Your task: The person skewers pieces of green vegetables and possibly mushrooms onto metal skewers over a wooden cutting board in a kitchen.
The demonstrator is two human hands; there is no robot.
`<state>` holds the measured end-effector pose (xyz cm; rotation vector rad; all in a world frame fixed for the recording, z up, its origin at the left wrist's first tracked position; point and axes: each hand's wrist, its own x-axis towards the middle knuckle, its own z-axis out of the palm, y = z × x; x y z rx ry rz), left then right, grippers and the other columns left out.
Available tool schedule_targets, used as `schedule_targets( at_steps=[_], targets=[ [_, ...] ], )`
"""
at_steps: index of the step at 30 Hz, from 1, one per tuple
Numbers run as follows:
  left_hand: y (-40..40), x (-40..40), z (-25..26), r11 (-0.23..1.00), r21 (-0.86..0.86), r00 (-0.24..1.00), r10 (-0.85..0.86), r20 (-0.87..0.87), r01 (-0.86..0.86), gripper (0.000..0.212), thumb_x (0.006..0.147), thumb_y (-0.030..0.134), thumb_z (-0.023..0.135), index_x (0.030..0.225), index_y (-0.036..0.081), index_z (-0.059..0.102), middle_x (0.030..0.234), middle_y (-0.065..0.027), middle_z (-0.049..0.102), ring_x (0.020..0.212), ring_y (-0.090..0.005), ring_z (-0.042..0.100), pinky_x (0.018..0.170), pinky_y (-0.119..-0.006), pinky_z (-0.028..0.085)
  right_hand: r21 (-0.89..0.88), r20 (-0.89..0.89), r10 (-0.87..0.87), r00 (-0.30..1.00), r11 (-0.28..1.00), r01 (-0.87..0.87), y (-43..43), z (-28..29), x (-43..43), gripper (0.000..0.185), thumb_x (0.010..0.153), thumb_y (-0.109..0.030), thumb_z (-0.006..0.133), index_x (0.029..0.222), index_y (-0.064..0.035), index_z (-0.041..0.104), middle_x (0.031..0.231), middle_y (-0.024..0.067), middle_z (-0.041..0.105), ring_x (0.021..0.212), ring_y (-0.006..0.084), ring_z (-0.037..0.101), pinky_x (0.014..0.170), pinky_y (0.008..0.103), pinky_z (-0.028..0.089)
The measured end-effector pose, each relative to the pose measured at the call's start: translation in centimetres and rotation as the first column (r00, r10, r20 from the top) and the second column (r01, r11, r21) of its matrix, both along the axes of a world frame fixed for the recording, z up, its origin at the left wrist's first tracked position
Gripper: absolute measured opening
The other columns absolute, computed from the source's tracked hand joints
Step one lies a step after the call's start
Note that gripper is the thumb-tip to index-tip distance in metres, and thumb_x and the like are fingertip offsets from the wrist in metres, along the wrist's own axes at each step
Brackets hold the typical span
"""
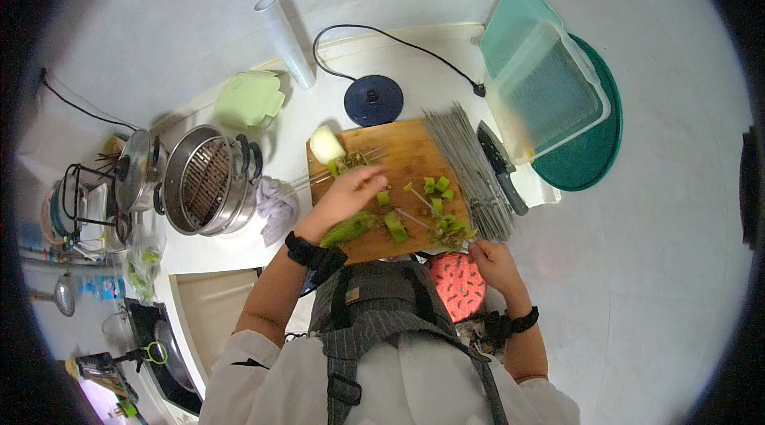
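A wooden cutting board (400, 144) lies before me with cut green pepper pieces (443, 184) on it. My left hand (360, 186) is over the board's left part, fingers curled; whether it holds anything is unclear. My right hand (493, 263) is closed at the board's lower right corner around the end of a skewer, whose food-laden part (452, 231) lies on the board. Loaded skewers (349, 162) lie beyond my left hand, beside a peeled onion (326, 145). A larger green pepper piece (351, 229) is near my left wrist. Many bare metal skewers (472, 177) lie along the board's right edge.
A black-handled knife (502, 168) lies right of the skewers, near a clear plastic container (556, 90). A corded dark round base (373, 100) stands behind the board. To the left are a crumpled cloth (277, 207) and a steel steamer pot (206, 180). A red patterned round thing (459, 286) is below the board.
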<state>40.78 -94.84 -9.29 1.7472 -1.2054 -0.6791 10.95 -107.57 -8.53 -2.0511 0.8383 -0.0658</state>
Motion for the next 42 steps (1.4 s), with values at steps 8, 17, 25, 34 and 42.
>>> schedule_targets(
  at_steps=[8,17,25,34,42],
  targets=[
    [0.1,-1.3,1.5,0.977,0.139,0.958,-0.124,-0.26,0.164,0.019,0.086,0.011,0.059,0.103,0.002,0.061,0.094,-0.0031,0.063,0.08,-0.0085,0.059,0.071,-0.023,0.049,-0.12,-0.052,0.197,0.979,0.972,-0.202,-1.3,0.9,1.8,0.03,0.088,-0.027,0.049,0.077,-0.0008,0.057,0.067,0.0204,0.057,0.063,0.04,0.056,0.056,0.0464,0.044],
    [1.4,-0.3,-1.0,0.975,0.216,0.99,0.071,-0.121,-0.043,0.026,0.088,0.014,0.055,0.111,0.005,0.058,0.105,-0.0092,0.062,0.082,-0.0127,0.06,0.072,-0.027,0.048,0.071,0.03,0.097,0.995,0.993,-0.099,-3.1,-0.4,0.4,0.026,0.09,-0.021,0.048,0.08,0.0002,0.058,0.065,0.015,0.06,0.056,0.0295,0.057,0.055,0.0381,0.045],
    [1.4,-2.2,0.3,0.993,0.118,0.972,0.053,-0.228,-0.026,0.037,0.089,0.017,0.053,0.125,0.008,0.049,0.125,-0.0096,0.049,0.113,-0.0185,0.047,0.091,-0.031,0.041,0.629,0.196,-0.224,0.955,0.775,0.053,-0.7,-2.9,3.4,0.029,0.094,-0.027,0.045,0.085,-0.0018,0.057,0.067,-0.0028,0.051,0.06,0.0056,0.043,0.052,0.023,0.036],
    [1.3,-5.5,0.8,0.971,-0.214,0.163,-0.196,-0.967,-0.104,0.06,0.091,0.025,0.05,0.14,0.009,0.019,0.138,-0.0087,0.033,0.126,-0.0215,0.035,0.103,-0.036,0.03,0.672,0.28,-0.13,0.951,0.735,-0.097,2.7,-1.6,9.0,0.027,0.095,-0.027,0.043,0.091,-0.005,0.057,0.066,-0.0049,0.046,0.059,0.0059,0.043,0.052,0.0207,0.035],
    [6.8,-3.1,-0.3,0.983,0.089,0.361,0.143,-0.921,-0.162,0.057,0.088,0.036,0.052,0.132,0.006,0.034,0.131,-0.0119,0.042,0.119,-0.0228,0.042,0.1,-0.037,0.033,-0.472,0.178,0.025,0.984,0.879,0.063,-1.0,-3.8,8.7,0.016,0.09,-0.019,0.048,0.094,-0.005,0.055,0.077,0.0114,0.059,0.066,0.0305,0.059,0.056,0.038,0.047]
  ],
)
